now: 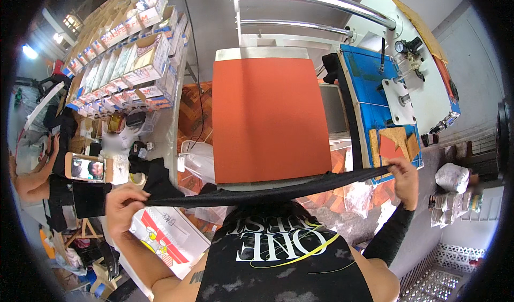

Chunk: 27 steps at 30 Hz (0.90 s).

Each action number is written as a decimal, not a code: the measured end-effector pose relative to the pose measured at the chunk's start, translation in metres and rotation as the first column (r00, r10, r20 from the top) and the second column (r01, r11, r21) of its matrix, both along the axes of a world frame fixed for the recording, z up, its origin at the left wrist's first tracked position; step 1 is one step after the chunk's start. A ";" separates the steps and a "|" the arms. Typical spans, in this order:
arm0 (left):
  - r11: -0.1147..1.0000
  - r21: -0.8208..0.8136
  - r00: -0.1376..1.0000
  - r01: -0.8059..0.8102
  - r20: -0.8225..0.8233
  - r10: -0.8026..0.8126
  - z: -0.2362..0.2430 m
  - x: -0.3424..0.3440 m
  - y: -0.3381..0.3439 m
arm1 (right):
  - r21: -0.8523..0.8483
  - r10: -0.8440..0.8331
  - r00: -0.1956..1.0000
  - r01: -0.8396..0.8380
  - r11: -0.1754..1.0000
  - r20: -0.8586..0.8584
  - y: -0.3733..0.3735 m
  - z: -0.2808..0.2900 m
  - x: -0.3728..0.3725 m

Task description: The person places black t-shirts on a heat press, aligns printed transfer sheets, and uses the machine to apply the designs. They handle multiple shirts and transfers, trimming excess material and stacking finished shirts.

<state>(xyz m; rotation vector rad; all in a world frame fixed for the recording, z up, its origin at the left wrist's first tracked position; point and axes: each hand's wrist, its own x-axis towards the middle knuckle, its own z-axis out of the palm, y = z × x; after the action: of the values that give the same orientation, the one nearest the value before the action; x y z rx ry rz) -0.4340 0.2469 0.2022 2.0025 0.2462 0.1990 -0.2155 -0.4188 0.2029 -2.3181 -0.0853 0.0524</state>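
A length of black fabric (pixel 267 193) is stretched across in front of me, along the near edge of an orange heat-press pad (pixel 270 120). Its left end is pinched by my left hand (pixel 124 203), and its right end is gripped by my right hand (pixel 405 181), beside the blue press plate. What kind of garment the fabric is, if any, cannot be made out. The pad lies flat with nothing on its orange face. A dark sleeve covers my right forearm; my left forearm is bare.
Right of the pad stands the press head with its blue plate (pixel 369 82) and a pressure gauge (pixel 400 46). Chrome rails (pixel 316 2) run behind. Boxes of folded material (pixel 134 66) fill a left table. A person's arm (pixel 40 179) and a phone (pixel 88 168) are at far left.
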 end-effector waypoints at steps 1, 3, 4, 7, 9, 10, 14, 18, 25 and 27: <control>1.000 0.006 0.998 0.029 0.051 -0.030 0.009 0.002 0.005 | -0.063 -0.004 0.996 0.010 0.998 0.085 0.000 0.017 0.007; 0.988 0.053 0.935 0.147 0.319 -0.156 0.029 0.024 0.023 | -0.120 0.016 0.942 0.026 0.992 0.337 0.003 0.050 0.032; 0.985 0.170 0.938 -0.004 0.341 -0.055 0.038 0.038 0.030 | -0.219 0.012 0.920 0.081 0.972 0.393 0.004 0.064 0.051; 0.772 0.570 0.958 -0.283 0.203 0.202 0.075 0.122 0.062 | -0.330 0.147 0.850 0.033 0.944 0.506 0.018 0.086 0.138; 0.619 0.709 0.938 -0.338 0.307 0.160 0.079 0.197 0.070 | -0.404 0.229 0.763 0.045 0.914 0.604 0.039 0.077 0.209; 0.582 0.764 0.960 -0.278 0.207 0.188 0.080 0.231 0.070 | -0.461 0.285 0.748 0.031 0.887 0.599 0.049 0.070 0.242; 0.856 0.515 0.994 -0.037 0.107 -0.022 -0.011 0.303 0.007 | -0.531 0.353 0.843 -0.097 0.842 0.406 0.086 0.012 0.315; 0.873 0.487 0.995 0.038 0.062 -0.078 -0.146 0.314 -0.078 | -0.557 0.383 0.868 -0.158 0.815 0.315 0.096 -0.033 0.299; 0.679 0.734 0.992 0.016 0.073 -0.102 -0.193 0.388 -0.158 | -0.251 0.212 0.975 -0.189 0.949 0.069 0.096 -0.002 0.230; 0.628 0.777 0.999 0.042 -0.054 0.001 -0.200 0.385 -0.164 | -0.213 0.175 0.984 -0.168 0.963 0.017 0.079 0.018 0.200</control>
<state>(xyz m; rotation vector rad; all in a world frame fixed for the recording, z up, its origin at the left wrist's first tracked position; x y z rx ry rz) -0.0495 0.0827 0.0018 2.8956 0.1775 0.2730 -0.0156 -0.3401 0.2209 -2.5188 -0.3127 0.1126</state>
